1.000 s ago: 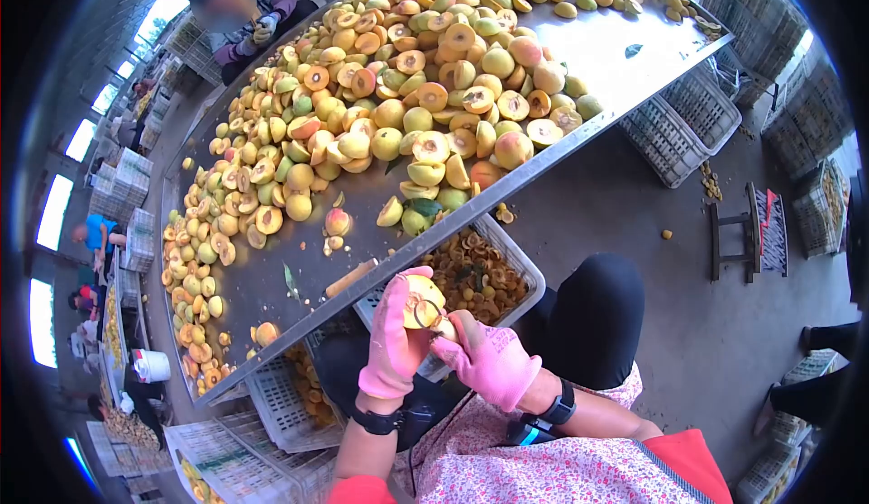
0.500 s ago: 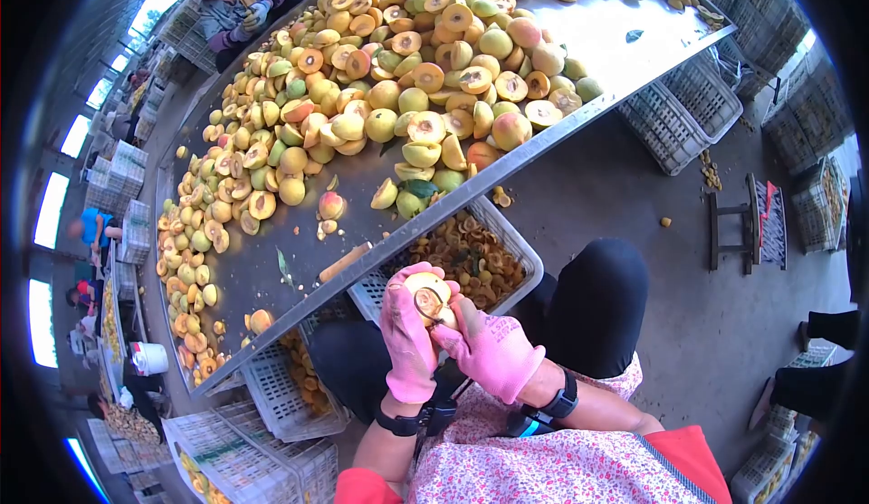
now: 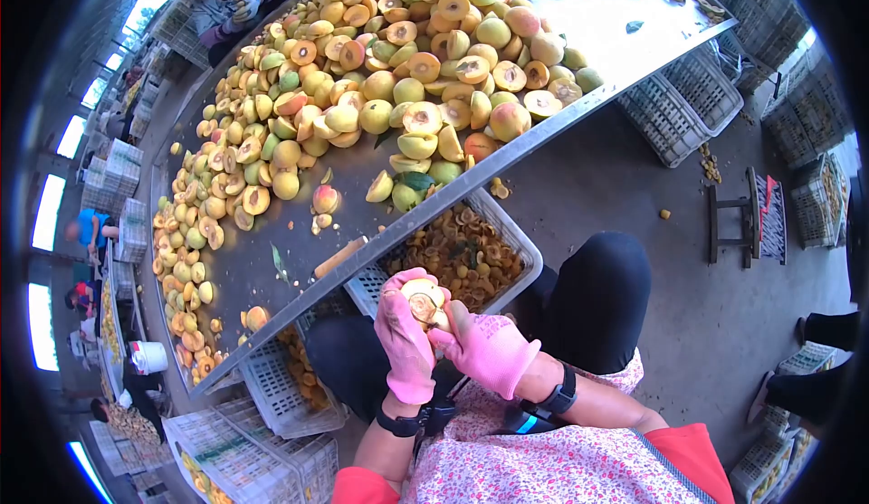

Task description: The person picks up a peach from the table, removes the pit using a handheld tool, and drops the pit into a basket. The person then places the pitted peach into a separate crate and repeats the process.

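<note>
In the head view, my left hand (image 3: 405,346) is closed around a halved fruit (image 3: 424,303), its cut face turned up toward me. My right hand (image 3: 489,352) is curled in against the fruit's lower right side; I cannot tell whether its fingers grip anything else. The dark curved blade that stood out on the cut face earlier is now hard to make out. The fruit is in front of me, over the near side of a crate (image 3: 532,273) of fruit pieces, just off the edge of the counter (image 3: 312,232). On that counter, a wooden stick (image 3: 340,257) lies along the edge, near a leaf (image 3: 279,262), with the big pile of fruit (image 3: 389,79) beyond. Across from me, the co-worker (image 3: 217,4) now has their head bent lower than in the first frame.
</note>
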Available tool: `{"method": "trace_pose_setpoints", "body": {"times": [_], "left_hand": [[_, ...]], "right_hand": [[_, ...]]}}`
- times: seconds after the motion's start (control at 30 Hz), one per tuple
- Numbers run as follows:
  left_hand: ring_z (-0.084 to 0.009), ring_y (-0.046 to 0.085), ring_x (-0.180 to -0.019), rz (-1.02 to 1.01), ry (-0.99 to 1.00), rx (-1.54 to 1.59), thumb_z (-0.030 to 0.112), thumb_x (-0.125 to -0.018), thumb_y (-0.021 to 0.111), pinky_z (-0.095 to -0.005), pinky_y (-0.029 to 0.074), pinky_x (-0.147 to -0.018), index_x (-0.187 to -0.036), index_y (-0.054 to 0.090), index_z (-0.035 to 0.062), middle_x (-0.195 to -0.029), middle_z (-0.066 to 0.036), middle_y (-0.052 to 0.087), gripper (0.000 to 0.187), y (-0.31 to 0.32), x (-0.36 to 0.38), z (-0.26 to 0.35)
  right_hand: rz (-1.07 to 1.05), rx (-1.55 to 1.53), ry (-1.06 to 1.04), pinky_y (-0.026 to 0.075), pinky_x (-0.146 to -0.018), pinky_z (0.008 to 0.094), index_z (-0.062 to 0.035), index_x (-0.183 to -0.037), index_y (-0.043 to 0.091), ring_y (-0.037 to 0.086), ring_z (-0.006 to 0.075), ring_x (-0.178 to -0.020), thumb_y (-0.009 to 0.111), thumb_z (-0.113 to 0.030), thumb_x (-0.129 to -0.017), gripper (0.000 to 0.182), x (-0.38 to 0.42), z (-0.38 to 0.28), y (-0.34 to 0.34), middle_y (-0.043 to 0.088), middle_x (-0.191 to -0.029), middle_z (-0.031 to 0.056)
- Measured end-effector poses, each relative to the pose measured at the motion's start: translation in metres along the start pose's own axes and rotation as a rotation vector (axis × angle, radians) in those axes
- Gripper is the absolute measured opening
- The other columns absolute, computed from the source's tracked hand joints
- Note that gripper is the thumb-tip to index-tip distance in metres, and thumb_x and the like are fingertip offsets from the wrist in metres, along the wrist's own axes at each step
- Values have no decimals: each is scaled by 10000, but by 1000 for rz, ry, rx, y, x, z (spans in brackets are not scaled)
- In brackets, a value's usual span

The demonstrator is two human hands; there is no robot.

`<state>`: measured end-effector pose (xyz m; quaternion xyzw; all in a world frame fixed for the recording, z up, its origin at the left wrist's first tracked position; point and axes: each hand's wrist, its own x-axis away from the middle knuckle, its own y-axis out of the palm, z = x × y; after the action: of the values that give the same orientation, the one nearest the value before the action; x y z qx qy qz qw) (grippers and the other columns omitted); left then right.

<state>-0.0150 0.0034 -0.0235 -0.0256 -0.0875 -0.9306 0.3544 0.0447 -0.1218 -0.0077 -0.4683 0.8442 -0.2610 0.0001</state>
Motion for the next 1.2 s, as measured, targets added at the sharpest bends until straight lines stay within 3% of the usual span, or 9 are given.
{"method": "trace_pose_setpoints", "body": {"times": [0.27,0.37,0.43,0.57,0.67,0.83,0.9,1.07,1.2], "left_hand": [[-200,700,-849,-8,-22,-13,596,-1048,437,-304,577,-760,-1180,586,2,-1012,-103,651,626,-10,9,-1],[-203,692,-817,1,0,-50,612,-1038,438,-307,580,-729,-1166,581,1,-990,-108,651,641,-7,12,3],[-208,686,-791,16,30,-81,632,-1031,431,-311,584,-705,-1154,575,0,-970,-113,650,660,-3,14,6],[-184,674,-778,-13,92,-30,611,-1031,458,-300,574,-706,-1153,570,3,-959,-111,656,631,-2,15,13],[-172,668,-776,-37,141,-45,579,-1036,487,-290,562,-710,-1158,565,-1,-945,-116,665,597,-1,18,13],[-173,664,-758,-64,210,-70,588,-1023,509,-287,557,-701,-1148,556,-10,-897,-128,677,613,-1,16,13],[-181,646,-722,-92,193,-127,671,-1011,434,-302,549,-684,-1115,538,3,-897,-134,658,684,0,17,15],[-187,656,-761,-227,87,-40,628,-1022,455,-306,553,-716,-1124,537,-4,-909,-140,660,646,1,14,18],[-196,655,-793,-245,-24,9,612,-1051,382,-318,556,-725,-1115,532,9,-943,-123,640,625,3,9,17]], "right_hand": [[-164,-274,31,526,-728,512,-3,-1198,500,678,456,-858,494,-442,-1053,462,0,10,7,687,-861,271],[-240,-376,42,527,-726,474,6,-1156,539,693,398,-805,491,-438,-1062,456,0,14,7,696,-852,223],[-225,-574,-14,514,-686,405,-8,-1093,571,639,260,-710,494,-447,-1068,446,4,13,11,660,-776,114],[-348,-881,53,452,-574,313,-53,-1030,573,514,123,-626,498,-478,-1067,434,5,11,11,559,-711,15],[-647,-1173,277,261,-390,229,-125,-926,536,360,45,-444,502,-534,-1054,430,8,11,-5,462,-630,-27],[-695,-1227,267,207,-350,216,-127,-946,522,296,37,-391,448,-525,-1076,425,9,13,-9,415,-602,-47],[-859,-1507,207,220,-332,218,-136,-920,520,303,37,-379,427,-510,-1087,419,10,26,0,410,-587,-48],[-1139,-1983,237,224,-285,202,-108,-956,519,293,40,-339,395,-507,-1093,440,3,52,21,415,-575,-44],[-1079,-2003,252,234,-284,199,-102,-969,527,297,37,-341,400,-501,-1092,436,-1,57,21,416,-579,-42]]}}
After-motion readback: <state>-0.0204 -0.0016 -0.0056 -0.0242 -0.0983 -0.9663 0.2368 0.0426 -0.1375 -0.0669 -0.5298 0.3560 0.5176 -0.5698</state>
